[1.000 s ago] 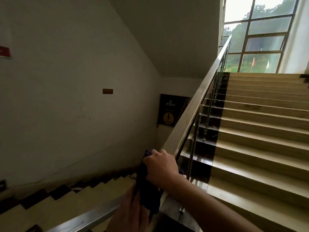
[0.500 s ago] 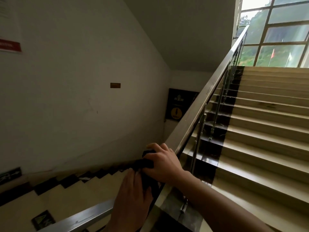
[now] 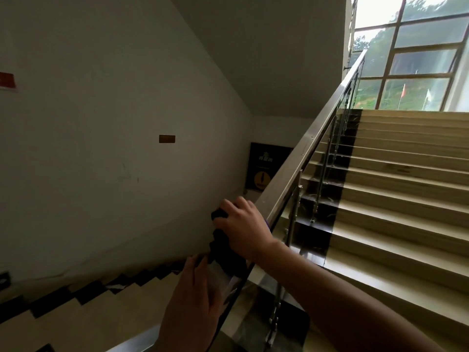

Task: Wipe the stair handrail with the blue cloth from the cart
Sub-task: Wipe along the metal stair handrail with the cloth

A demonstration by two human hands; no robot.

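Here, largest first:

- Upper stair flight (image 3: 396, 199): pale treads with a dark strip along the railing side, rising toward a gridded window (image 3: 416, 62).
- Wall (image 3: 101, 123): plain and light, carrying a small brown plate (image 3: 167, 138) and, at the far corner, a dark poster (image 3: 266, 168).
- Handrail (image 3: 304, 148): a flat-topped polished metal rail on slim balusters, climbing to the upper right. Judged smooth and rigid, so it should take firm pressure without giving.
- Right hand (image 3: 243, 229): palm down on the rail's low end, fingers curled over the cloth and pressing it to the metal.
- Left hand (image 3: 193, 303): just below, fingers loosely spread against the rail, touching the cloth's hanging end; whether it actually grips, I cannot tell.
- Blue cloth (image 3: 225, 252): looks near black in the dim light, bunched under the right hand and draped downward. Judged soft and light; best held wrapped round the rail so it slides without slipping off.
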